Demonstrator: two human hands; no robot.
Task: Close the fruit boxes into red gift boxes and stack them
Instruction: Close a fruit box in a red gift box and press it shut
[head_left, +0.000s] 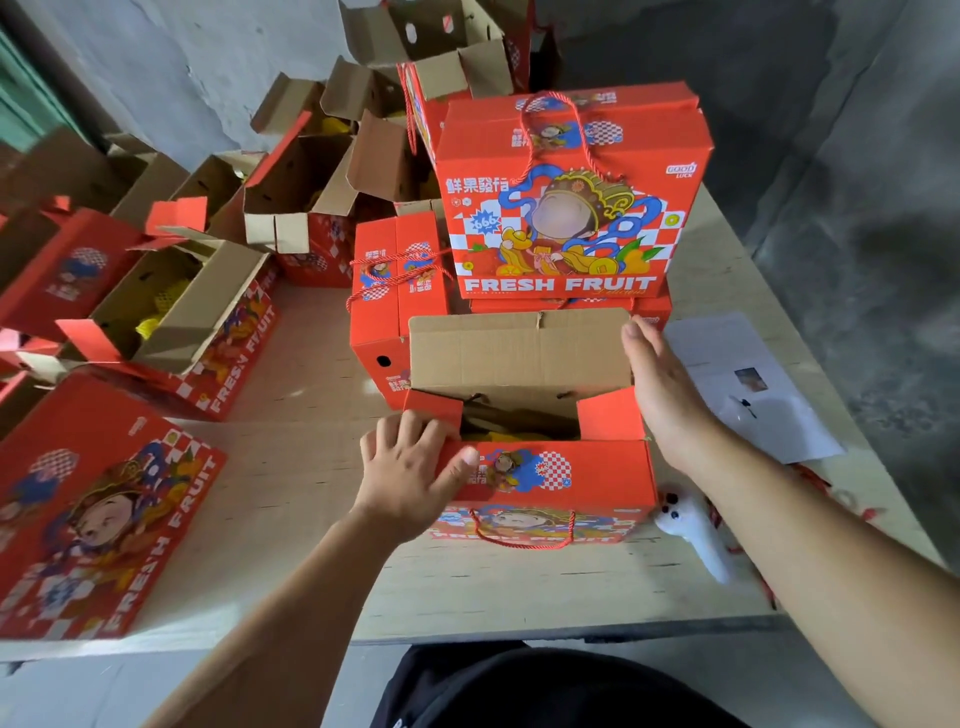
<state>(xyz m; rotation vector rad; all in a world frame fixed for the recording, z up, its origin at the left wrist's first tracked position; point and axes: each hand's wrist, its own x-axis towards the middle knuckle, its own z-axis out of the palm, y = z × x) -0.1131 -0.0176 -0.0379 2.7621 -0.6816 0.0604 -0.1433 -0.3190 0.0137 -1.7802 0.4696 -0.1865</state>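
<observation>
A red gift box (550, 475) stands in front of me on the table, its top partly open. The brown far flap (519, 348) stands upright and yellow fruit wrapping shows inside. My left hand (410, 470) presses on the box's near left corner, thumb on the red front flap and fingers at the left side flap. My right hand (657, 382) lies flat against the right end of the upright flap and the right side flap. Behind it a closed box (569, 197) stands on top of a stack, and another closed box (397, 296) stands to the left.
Several open boxes (176, 306) with yellow wrapping crowd the left and far side of the table (311, 467). A closed box (98, 509) lies at the near left. Paper sheets (748, 384) and a white plush toy (696, 535) lie on the right, near the table edge.
</observation>
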